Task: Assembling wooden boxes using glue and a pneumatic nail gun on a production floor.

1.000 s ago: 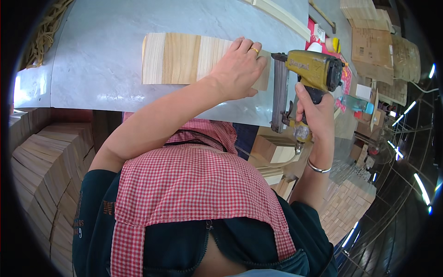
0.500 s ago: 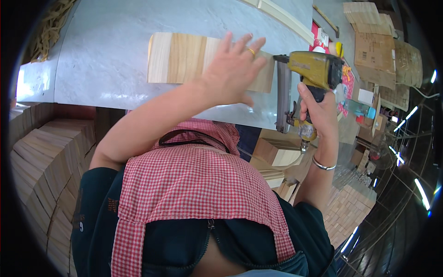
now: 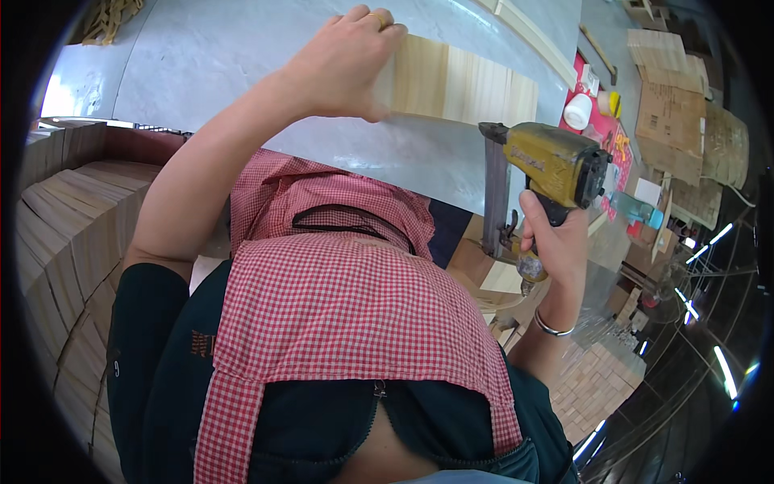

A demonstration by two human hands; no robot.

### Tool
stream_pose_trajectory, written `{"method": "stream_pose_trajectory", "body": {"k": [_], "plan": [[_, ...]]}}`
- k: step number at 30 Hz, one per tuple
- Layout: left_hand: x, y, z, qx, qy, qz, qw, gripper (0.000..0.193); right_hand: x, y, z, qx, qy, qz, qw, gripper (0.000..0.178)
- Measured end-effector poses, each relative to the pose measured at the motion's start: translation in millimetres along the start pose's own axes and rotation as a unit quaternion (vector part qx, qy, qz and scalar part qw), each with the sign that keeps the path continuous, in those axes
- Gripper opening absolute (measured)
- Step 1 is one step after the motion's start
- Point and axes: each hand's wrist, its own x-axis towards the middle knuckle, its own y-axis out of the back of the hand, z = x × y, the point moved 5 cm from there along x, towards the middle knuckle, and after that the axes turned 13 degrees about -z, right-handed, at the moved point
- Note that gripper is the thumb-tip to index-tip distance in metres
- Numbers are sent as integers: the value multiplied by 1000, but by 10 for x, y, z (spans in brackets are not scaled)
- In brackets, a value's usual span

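My left hand (image 3: 343,68) fingers grip the wooden panel (image 3: 459,85) on the bench (image 3: 210,48); right hand (image 3: 556,242) wrapped round the yellow nail gun (image 3: 552,165). I should steady the panel flat and keep my fingers away from the nose

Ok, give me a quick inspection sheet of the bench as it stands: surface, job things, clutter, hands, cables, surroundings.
Surface: grey worktop, bare near the panel.
Job's things: pale wooden slat panel lying flat; yellow nail gun held beside the bench edge.
Clutter: white pot, cardboard sheets at the far right.
Hands: left hand grips the panel's left end; right hand closed on the gun's handle.
Cables: nothing seen.
Surroundings: stacked wood pieces at left, more at lower right.
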Motion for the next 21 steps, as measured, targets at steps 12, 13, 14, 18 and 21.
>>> {"method": "stream_pose_trajectory", "body": {"k": [12,13,14,18,21], "plan": [[17,239,262,-82,42,-15,996,89,57,-41,11,16,1,-25,1000,23],[10,236,258,-83,44,-16,995,88,55,-52,13,19,2,-26,999,23],[4,227,251,-84,46,-17,995,87,50,-66,15,22,3,-27,999,23],[-37,23,30,-101,-28,40,994,89,29,-77,-68,-14,-10,-20,1000,22],[-152,1,-67,-149,-51,49,986,91,-25,-182,-129,-15,-6,-17,1000,22]]}}
